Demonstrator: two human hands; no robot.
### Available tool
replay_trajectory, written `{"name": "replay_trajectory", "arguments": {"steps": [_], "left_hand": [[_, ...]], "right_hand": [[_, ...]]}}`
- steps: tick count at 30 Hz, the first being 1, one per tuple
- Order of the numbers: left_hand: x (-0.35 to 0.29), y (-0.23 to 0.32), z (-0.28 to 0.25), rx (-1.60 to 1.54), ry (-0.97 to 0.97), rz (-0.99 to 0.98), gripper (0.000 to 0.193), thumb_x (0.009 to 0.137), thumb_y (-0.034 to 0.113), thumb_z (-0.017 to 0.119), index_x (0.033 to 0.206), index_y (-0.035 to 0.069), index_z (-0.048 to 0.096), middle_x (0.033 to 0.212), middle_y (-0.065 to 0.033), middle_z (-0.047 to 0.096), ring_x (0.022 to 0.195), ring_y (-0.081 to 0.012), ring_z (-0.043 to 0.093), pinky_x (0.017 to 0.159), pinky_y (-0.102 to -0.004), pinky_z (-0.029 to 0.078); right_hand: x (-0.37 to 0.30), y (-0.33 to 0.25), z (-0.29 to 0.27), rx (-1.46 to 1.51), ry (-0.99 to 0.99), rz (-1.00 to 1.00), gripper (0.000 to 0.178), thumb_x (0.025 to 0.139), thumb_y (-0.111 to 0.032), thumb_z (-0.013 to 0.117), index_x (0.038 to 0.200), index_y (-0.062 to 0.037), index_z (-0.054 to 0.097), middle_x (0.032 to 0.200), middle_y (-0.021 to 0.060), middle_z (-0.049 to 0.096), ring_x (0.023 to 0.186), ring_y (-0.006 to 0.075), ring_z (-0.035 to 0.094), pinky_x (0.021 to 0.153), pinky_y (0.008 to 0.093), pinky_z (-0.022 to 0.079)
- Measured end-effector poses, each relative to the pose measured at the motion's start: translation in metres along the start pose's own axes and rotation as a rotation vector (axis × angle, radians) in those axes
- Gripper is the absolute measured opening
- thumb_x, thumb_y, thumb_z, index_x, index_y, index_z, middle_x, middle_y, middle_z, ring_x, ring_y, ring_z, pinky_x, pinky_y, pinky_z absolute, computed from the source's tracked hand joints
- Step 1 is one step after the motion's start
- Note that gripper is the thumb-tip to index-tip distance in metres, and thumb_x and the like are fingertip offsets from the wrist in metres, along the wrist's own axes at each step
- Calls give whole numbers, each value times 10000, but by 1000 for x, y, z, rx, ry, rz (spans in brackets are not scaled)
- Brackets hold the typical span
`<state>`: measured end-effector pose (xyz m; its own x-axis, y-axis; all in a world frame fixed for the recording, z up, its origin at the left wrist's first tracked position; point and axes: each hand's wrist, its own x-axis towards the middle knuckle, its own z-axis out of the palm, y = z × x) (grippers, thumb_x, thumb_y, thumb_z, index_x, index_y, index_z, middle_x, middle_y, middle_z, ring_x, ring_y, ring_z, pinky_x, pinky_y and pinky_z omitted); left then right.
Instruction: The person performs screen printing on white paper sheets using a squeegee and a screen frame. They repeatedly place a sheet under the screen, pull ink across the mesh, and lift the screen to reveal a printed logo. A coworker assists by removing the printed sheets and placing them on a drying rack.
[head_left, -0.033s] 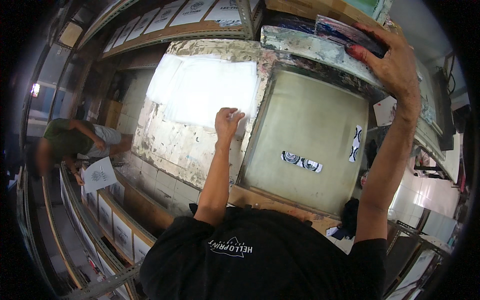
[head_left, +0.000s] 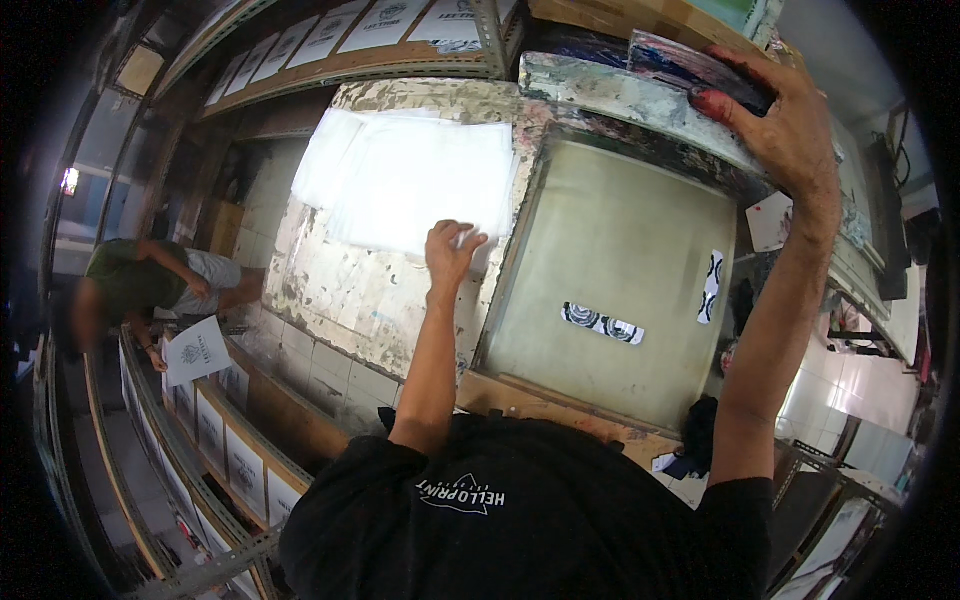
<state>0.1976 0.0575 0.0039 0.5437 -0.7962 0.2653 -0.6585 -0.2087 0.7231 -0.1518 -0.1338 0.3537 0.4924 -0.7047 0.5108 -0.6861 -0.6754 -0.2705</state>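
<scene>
The white sheets (head_left: 420, 180) lay in a loose, overlapping spread on the paint-flecked desk (head_left: 370, 295), left of a framed greenish panel (head_left: 620, 220). The left hand (head_left: 452, 255) was at their near right corner, its fingers curled toward the thumb (whether they had caught a sheet's edge or only hovered over it, I could not tell). The right hand (head_left: 790, 135) reached beyond the panel's far right corner, its fingers and red-stained thumb apparently grasping the end of a paint-smeared block (head_left: 655, 52) above a pale, stained bar (head_left: 590, 85). The step in hand looked, in my judgement, like handling the sheets by the corner while the block was steadied; any next move with a single sheet would have called for a light pinch on one edge, the right hand's grip held firm. Two patterned strips (head_left: 603, 324) sat on the panel, well apart from each other. Farther left, beyond the tiled floor (head_left: 290, 335), a co-worker (head_left: 130, 275) held a printed sheet (head_left: 196, 352) by a rack, and more printed pages (head_left: 330, 32) lined a shelf at the far side.
</scene>
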Motion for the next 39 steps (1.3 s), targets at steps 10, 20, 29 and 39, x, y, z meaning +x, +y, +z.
{"name": "replay_trajectory", "arguments": {"steps": [10,20,29,39], "left_hand": [[-30,-21,-6,-92,44,21,121,724,97,814,832,79,763,875,-69,625,811,-250,579,761,-376,468],[9,57,-23,-353,-23,97,99,806,45,748,892,7,718,956,-112,666,896,-269,629,822,-339,502],[-54,92,73,288,-556,360,499,897,419,652,1351,215,612,1571,-124,361,1469,-438,233,1152,-685,125],[-54,149,157,168,-730,717,541,892,422,634,1395,237,563,1597,-82,307,1489,-385,201,1194,-622,92]], "right_hand": [[4,2,-3,2,20,-42,576,736,-519,809,1165,-143,735,1019,121,750,896,269,729,836,356,556],[4,-4,-6,15,-28,16,533,771,-391,811,1227,-138,706,1098,147,720,978,267,676,885,349,499],[2,-4,-7,-15,-2,14,528,738,-412,826,1160,-112,724,1072,150,727,969,291,688,886,363,512],[7,-10,-11,37,5,36,623,701,-507,833,1081,-22,740,1075,172,731,1004,305,688,913,360,519]]}}
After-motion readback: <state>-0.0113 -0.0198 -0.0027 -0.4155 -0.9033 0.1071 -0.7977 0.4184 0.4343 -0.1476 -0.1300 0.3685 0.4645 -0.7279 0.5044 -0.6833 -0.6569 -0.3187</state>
